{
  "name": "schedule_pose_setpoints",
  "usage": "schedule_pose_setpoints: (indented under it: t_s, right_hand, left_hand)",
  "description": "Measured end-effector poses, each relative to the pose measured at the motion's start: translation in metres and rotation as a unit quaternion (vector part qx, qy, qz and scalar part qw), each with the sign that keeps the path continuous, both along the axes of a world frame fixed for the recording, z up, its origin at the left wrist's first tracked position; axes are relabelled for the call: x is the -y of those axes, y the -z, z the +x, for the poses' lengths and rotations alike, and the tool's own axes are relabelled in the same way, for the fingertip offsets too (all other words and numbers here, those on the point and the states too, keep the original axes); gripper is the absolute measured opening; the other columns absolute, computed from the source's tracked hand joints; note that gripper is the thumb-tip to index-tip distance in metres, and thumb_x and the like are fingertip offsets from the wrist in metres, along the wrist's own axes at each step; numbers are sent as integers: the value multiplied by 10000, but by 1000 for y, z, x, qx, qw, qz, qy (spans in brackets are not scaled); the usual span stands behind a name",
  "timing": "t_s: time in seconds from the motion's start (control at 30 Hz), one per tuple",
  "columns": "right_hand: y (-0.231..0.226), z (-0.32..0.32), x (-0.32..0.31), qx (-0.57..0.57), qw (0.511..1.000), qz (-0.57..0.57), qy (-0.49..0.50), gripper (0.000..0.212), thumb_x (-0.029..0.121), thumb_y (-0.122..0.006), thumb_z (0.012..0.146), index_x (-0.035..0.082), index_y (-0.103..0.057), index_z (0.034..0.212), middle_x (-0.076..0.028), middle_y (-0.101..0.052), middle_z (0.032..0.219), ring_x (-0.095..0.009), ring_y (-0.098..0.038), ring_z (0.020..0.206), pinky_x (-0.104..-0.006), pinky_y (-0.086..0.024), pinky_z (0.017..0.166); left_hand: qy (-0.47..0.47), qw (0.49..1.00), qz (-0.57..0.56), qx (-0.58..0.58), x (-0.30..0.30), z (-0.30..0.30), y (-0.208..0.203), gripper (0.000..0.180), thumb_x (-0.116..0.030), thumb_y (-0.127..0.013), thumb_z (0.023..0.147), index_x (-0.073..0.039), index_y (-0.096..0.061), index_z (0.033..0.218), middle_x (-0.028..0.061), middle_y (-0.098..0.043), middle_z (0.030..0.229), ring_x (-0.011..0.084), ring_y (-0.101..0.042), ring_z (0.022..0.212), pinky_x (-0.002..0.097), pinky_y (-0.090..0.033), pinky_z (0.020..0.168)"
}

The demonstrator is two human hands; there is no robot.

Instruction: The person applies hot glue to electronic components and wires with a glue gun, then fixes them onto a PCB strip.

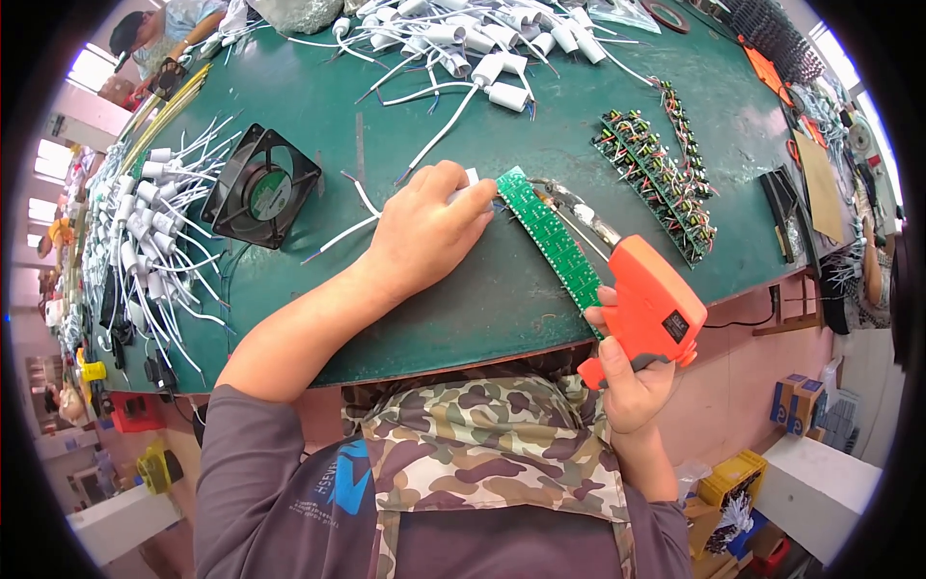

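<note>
A square black plastic fan with a green round hub [266, 194] sits on the dark-green tabletop [463, 311]. Beyond the table's right side are a blue-and-brown cardboard box [799, 401] and a yellow plastic crate [730, 475]; at far left, a co-worker in a dark cap [154, 43].

Two hands [434, 227] going, one orange soldering gun [656, 299], one white cable [345, 234], one green strip [550, 241]! One black fan [267, 193], and two big heaps of uncountable cables [145, 222].
</note>
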State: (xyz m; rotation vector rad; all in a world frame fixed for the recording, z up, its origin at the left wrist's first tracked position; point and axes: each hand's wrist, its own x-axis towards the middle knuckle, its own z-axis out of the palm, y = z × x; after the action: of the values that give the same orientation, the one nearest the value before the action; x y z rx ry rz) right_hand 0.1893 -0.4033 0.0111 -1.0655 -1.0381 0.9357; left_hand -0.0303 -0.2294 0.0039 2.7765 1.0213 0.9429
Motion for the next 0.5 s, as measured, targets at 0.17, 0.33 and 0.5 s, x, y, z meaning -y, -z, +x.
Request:
schedule_pose_setpoints:
  t_s: [0.17, 0.33, 0.5]
  right_hand:
    - [-1, -1, 1, 5, 1000, -17, -1, 514, 86, -627, 897, -46, -433, 1355, -199, -576, 1271, -243, -628, 1065, -393, -492, 963]
    - [1, 1, 1, 9, 1000, -22, -7, 512, 83, -630, 894, -45, -437, 1350, -201, -577, 1268, -243, -629, 1059, -396, -493, 959]
    - [0, 3, -1, -3, 1000, -9, -17, 477, 17, -619, 888, -23, -471, 1339, -175, -603, 1259, -229, -627, 1069, -390, -468, 958]
  left_hand:
    - [-18, 1000, 21, -4, 2, 9, 3, 334, -88, -740, 744, -86, -613, 1053, 96, -530, 920, 280, -547, 818, 384, -473, 687]
    - [-39, 999, 13, -30, 2, 14, 2, 279, -95, -725, 751, -87, -618, 1008, 91, -506, 900, 273, -536, 814, 376, -466, 684]
    - [-47, 999, 6, -19, 0, 16, 3, 250, -104, -718, 759, -82, -636, 994, 89, -496, 880, 268, -533, 806, 386, -467, 656]
